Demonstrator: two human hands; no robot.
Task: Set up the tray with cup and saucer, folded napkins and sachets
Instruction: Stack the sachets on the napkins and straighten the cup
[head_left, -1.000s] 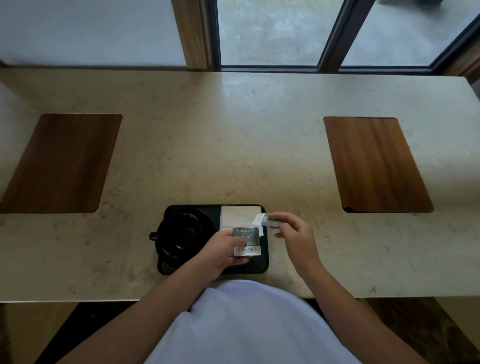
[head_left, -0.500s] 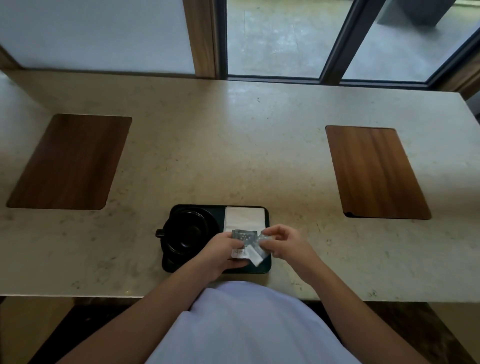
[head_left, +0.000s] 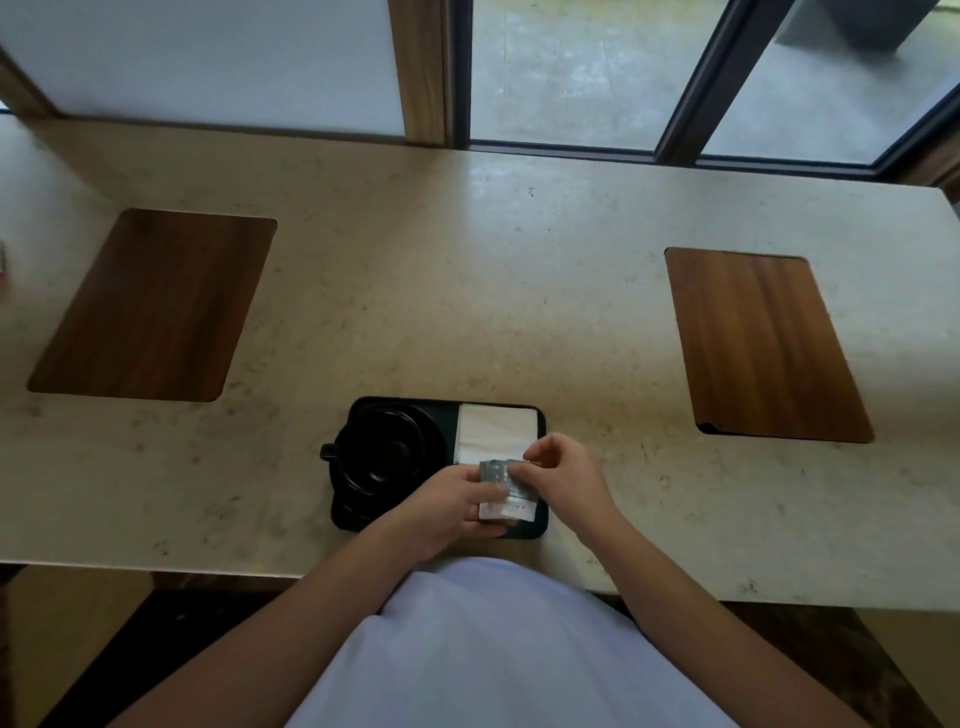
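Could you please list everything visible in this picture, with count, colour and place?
Rectangular black tray: one, near edge of counter, centre.
Black cup on black saucer: one set, tray's left half.
Folded white napkin: one visible, tray's far right.
Small grey and white sachets: a few, tray's near right, between both hands.
Beige stone counter: one, under window.
Brown wooden inlay panels: two, left and right.
Left hand: holds sachets.
Right hand: pinches sachets.

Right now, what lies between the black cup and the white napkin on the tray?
In the head view, only a narrow bare strip of the dark tray separates the black cup from the white napkin.
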